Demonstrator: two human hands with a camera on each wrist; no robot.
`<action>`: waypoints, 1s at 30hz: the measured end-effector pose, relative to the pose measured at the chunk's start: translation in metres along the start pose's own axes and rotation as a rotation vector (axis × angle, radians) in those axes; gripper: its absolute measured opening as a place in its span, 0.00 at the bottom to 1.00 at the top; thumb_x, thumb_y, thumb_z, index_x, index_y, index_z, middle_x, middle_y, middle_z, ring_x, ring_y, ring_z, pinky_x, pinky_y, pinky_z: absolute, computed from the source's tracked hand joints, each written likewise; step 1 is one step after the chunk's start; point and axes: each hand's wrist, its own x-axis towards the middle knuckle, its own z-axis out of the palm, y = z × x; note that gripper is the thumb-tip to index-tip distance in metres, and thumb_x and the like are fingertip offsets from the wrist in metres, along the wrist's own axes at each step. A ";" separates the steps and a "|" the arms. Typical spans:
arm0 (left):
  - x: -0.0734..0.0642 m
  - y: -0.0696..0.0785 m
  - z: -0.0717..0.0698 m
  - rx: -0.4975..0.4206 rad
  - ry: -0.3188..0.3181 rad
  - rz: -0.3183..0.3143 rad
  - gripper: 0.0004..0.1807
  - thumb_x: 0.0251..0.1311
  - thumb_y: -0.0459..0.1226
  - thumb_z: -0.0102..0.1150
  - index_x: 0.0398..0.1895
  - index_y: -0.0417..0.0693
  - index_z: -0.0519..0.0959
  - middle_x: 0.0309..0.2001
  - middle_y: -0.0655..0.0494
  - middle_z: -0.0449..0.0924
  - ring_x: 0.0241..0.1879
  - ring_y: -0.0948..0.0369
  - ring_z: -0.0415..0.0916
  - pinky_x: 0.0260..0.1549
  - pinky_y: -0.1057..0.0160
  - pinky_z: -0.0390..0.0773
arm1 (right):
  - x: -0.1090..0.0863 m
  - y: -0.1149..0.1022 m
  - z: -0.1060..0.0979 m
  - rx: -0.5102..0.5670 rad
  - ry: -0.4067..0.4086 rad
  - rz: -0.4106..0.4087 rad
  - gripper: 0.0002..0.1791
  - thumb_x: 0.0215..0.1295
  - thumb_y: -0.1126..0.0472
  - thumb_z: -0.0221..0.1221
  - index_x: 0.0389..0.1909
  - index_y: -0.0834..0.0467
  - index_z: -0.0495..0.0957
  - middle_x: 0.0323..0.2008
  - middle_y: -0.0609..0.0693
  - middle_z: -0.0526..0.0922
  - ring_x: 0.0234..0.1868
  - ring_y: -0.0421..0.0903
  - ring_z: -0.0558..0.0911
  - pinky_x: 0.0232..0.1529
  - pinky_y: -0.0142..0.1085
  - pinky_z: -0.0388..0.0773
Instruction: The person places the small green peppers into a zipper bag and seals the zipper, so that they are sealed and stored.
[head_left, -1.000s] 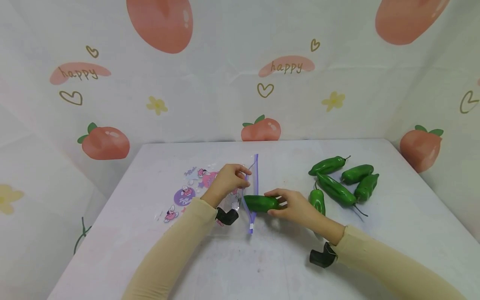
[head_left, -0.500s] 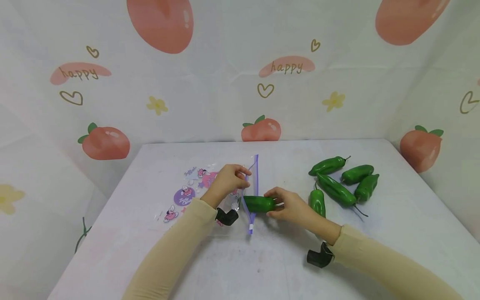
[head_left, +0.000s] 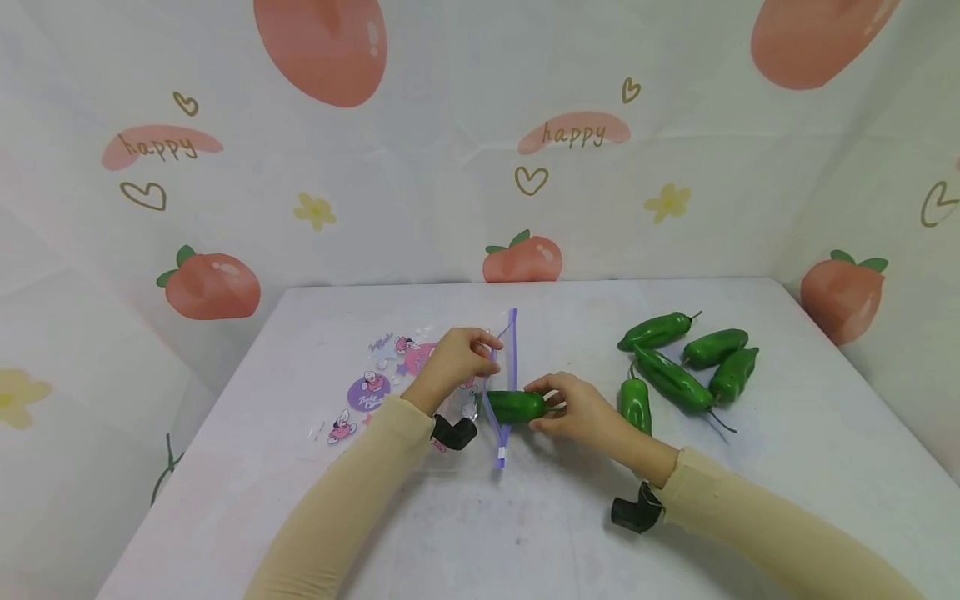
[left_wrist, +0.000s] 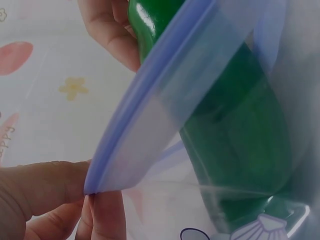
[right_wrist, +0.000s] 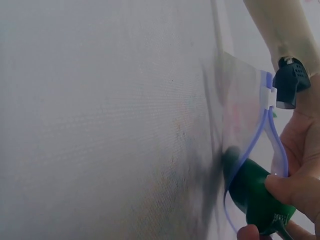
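Observation:
A clear zip bag point(head_left: 369, 393) with pink and purple cartoon prints lies flat, its purple zip edge point(head_left: 513, 358) facing right and its mouth parted. My left hand point(head_left: 459, 362) pinches the upper lip of that mouth between thumb and fingers, plain in the left wrist view. A glossy green pepper point(head_left: 517, 407) lies through the mouth, its front part inside behind the clear film point(left_wrist: 235, 130). With thumb and fingertips, my right hand point(head_left: 581, 410) holds the pepper's stem end outside the bag. In the right wrist view, the thumb presses on the pepper point(right_wrist: 257, 195) near its stem.
Several more green peppers point(head_left: 671, 379) lie to the right on the white table point(head_left: 525, 533), one of them point(head_left: 635, 404) just behind my right wrist. A white zip slider point(head_left: 502, 453) sits at the near end of the bag's edge. A printed cloth point(head_left: 420, 200) hangs behind the table.
My right hand has shifted slightly left, with the pepper a little deeper in the bag and its stem more exposed. My left hand keeps its place on the bag's lip.

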 end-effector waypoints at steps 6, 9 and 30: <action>0.001 -0.001 0.000 -0.003 -0.003 0.003 0.18 0.52 0.31 0.68 0.49 0.43 0.82 0.32 0.52 0.77 0.29 0.59 0.77 0.29 0.66 0.77 | 0.002 -0.002 0.000 -0.061 0.017 0.000 0.24 0.54 0.64 0.69 0.53 0.61 0.77 0.48 0.54 0.82 0.42 0.46 0.82 0.39 0.33 0.80; 0.001 -0.001 0.000 -0.005 -0.002 0.007 0.18 0.52 0.31 0.68 0.49 0.43 0.82 0.32 0.52 0.78 0.29 0.59 0.77 0.28 0.66 0.76 | 0.003 -0.002 0.001 -0.057 0.015 0.016 0.24 0.54 0.63 0.69 0.53 0.61 0.77 0.48 0.53 0.83 0.40 0.44 0.81 0.38 0.33 0.79; -0.002 0.002 -0.001 0.006 -0.004 -0.019 0.18 0.54 0.32 0.67 0.50 0.44 0.81 0.33 0.52 0.78 0.31 0.58 0.78 0.32 0.60 0.78 | 0.007 -0.001 0.009 -0.072 0.041 -0.049 0.20 0.57 0.67 0.66 0.52 0.64 0.78 0.44 0.58 0.78 0.40 0.50 0.84 0.42 0.36 0.82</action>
